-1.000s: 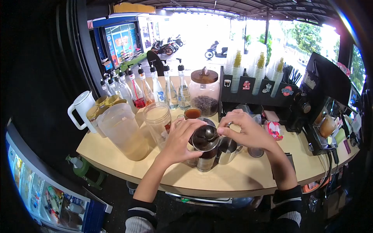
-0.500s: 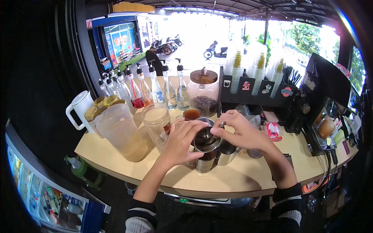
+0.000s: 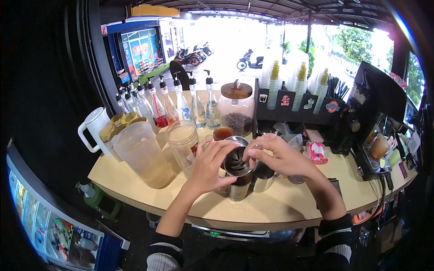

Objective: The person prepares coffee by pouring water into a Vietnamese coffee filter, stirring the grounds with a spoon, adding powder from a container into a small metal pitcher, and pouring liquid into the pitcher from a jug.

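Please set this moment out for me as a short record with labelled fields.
Left hand: around a metal cup
Right hand: pinching what looks like a slim utensil at the cup's opening
Cup contents: dark; exact nature unclear
Just below the cup in view: a metal container; whether they touch is unclear
Beyond the cup: a glass of reddish-brown drink
To the left: an open clear jar and a cloudy plastic pitcher
Far side: pump bottles, a lidded jar

the red packet (image 3: 318,155) seems to read "jolly", while the stickers (image 3: 332,106) on the black rack (image 3: 281,114) are illegible.
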Demonstrator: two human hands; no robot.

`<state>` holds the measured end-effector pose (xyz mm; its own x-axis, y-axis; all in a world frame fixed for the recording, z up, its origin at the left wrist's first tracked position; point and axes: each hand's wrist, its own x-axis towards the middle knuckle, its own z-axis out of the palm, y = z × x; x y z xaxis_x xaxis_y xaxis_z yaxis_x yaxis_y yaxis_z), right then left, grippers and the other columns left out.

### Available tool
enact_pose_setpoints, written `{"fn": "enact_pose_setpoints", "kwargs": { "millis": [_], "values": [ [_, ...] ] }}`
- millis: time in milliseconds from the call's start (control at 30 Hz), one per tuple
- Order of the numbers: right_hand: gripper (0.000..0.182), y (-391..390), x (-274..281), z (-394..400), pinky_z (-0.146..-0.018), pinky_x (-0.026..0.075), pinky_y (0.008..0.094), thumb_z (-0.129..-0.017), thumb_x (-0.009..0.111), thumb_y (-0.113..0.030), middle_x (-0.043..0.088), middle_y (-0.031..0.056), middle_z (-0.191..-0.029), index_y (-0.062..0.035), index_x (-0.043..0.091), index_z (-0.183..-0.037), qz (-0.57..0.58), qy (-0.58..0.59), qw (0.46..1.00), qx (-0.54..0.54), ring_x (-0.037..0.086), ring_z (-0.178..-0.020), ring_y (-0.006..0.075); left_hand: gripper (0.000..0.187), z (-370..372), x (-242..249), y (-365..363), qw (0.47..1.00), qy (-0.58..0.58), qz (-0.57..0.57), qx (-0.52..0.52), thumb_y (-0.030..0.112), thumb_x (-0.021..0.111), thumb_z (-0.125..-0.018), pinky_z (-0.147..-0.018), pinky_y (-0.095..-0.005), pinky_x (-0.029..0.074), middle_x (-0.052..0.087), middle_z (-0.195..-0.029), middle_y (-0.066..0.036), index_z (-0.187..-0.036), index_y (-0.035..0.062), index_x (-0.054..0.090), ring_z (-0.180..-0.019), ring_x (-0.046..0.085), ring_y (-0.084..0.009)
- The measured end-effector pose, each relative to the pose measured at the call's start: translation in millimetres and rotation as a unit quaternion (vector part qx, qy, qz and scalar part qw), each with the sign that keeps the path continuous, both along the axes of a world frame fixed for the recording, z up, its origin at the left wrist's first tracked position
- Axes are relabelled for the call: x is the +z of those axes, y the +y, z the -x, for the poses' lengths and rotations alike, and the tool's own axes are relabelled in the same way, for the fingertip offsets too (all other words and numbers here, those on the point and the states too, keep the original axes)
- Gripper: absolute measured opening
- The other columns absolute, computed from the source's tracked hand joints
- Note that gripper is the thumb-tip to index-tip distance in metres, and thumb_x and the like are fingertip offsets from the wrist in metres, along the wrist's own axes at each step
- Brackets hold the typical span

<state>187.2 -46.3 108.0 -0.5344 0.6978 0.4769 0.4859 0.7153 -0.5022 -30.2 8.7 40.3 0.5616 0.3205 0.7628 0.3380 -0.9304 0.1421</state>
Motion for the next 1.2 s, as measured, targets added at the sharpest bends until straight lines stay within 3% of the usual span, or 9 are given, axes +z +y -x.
{"fn": "enact_pose_setpoints", "kwargs": {
  "millis": [67, 167, 400, 467, 600, 933, 1067, 1133, 1200],
  "values": [
    [0.025, -3, 4, 0, -0.083, 0.038, 0.0347, -0.096, 0.050, -0.026, 0.064, 0.0041, -0.071, -0.0083, 0.066, -0.088, 0.079, 0.007, 0.997, 0.015, 0.060, -0.075, 0.0196, 0.080, 0, 0, -1, 1.000, 0.001, 0.000, -0.002, 0.026, 0.083, -0.051, -0.103, -0.0500, 0.030, 0.056, -0.121, -0.006, -0.123, 0.0101, 0.052, -0.114, 0.051, -0.0270],
    [0.026, -3, 6, -4, -0.084, 0.038, 0.0353, -0.096, 0.052, -0.029, 0.064, 0.0063, -0.072, -0.0075, 0.067, -0.090, 0.000, -0.038, 0.999, -0.038, 0.059, -0.077, 0.0212, 0.080, 0, 1, -3, 1.000, 0.002, -0.002, -0.002, 0.025, 0.083, -0.051, -0.103, -0.0496, 0.030, 0.056, -0.122, -0.006, -0.123, 0.0101, 0.052, -0.114, 0.052, -0.0268],
    [0.033, -11, 12, 5, -0.088, 0.035, 0.0370, -0.093, 0.056, -0.037, 0.062, 0.0093, -0.073, -0.0065, 0.068, -0.094, 0.065, -0.033, 0.997, -0.008, 0.055, -0.080, 0.0232, 0.079, -1, 4, -6, 1.000, 0.010, -0.006, -0.001, 0.027, 0.083, -0.052, -0.102, -0.0492, 0.031, 0.056, -0.121, -0.005, -0.122, 0.0105, 0.052, -0.114, 0.052, -0.0261],
    [0.034, -12, 12, 2, -0.088, 0.036, 0.0371, -0.092, 0.057, -0.039, 0.062, 0.0121, -0.075, -0.0069, 0.069, -0.097, -0.048, -0.060, 0.994, -0.079, 0.055, -0.077, 0.0259, 0.079, -1, 2, -6, 1.000, 0.006, -0.011, 0.000, 0.028, 0.083, -0.051, -0.102, -0.0492, 0.031, 0.056, -0.121, -0.005, -0.122, 0.0106, 0.052, -0.114, 0.052, -0.0262],
    [0.035, -12, 14, 4, -0.088, 0.035, 0.0380, -0.092, 0.057, -0.039, 0.061, 0.0140, -0.075, -0.0065, 0.068, -0.097, -0.013, -0.093, 0.992, -0.083, 0.055, -0.073, 0.0280, 0.079, 1, 4, -7, 1.000, 0.009, -0.014, 0.006, 0.030, 0.084, -0.051, -0.102, -0.0499, 0.031, 0.056, -0.120, -0.005, -0.121, 0.0104, 0.053, -0.113, 0.052, -0.0266],
    [0.037, -14, 6, 14, -0.091, 0.034, 0.0405, -0.093, 0.054, -0.039, 0.063, 0.0152, -0.079, -0.0051, 0.068, -0.092, -0.034, -0.058, 0.997, -0.041, 0.058, -0.082, 0.0284, 0.078, -1, 5, -11, 1.000, 0.002, -0.017, -0.002, 0.027, 0.082, -0.053, -0.102, -0.0486, 0.031, 0.055, -0.119, -0.005, -0.123, 0.0104, 0.051, -0.113, 0.052, -0.0235],
    [0.035, -10, 20, 6, -0.083, 0.042, 0.0373, -0.094, 0.054, -0.034, 0.064, 0.0160, -0.074, -0.0021, 0.066, -0.089, -0.006, 0.003, 0.999, -0.049, 0.060, -0.073, 0.0292, 0.078, -3, 1, -9, 1.000, -0.017, 0.001, 0.006, 0.030, 0.082, -0.053, -0.102, -0.0484, 0.031, 0.056, -0.118, -0.007, -0.122, 0.0100, 0.052, -0.112, 0.053, -0.0250],
    [0.033, -9, 15, 7, -0.075, 0.045, 0.0341, -0.095, 0.054, -0.030, 0.063, 0.0134, -0.069, -0.0001, 0.065, -0.088, -0.041, 0.011, 0.998, -0.039, 0.061, -0.067, 0.0240, 0.078, -3, 2, -9, 1.000, -0.028, 0.008, 0.008, 0.031, 0.082, -0.053, -0.102, -0.0483, 0.031, 0.056, -0.117, -0.007, -0.122, 0.0101, 0.052, -0.112, 0.053, -0.0256],
    [0.032, -13, 15, 9, -0.071, 0.046, 0.0311, -0.096, 0.054, -0.028, 0.062, 0.0103, -0.068, 0.0004, 0.064, -0.087, 0.094, 0.015, 0.995, -0.004, 0.061, -0.068, 0.0172, 0.078, -3, 3, -7, 0.998, -0.037, 0.053, -0.015, 0.033, 0.083, -0.053, -0.102, -0.0472, 0.031, 0.057, -0.116, -0.007, -0.122, 0.0106, 0.052, -0.112, 0.053, -0.0272]
  ]
}}
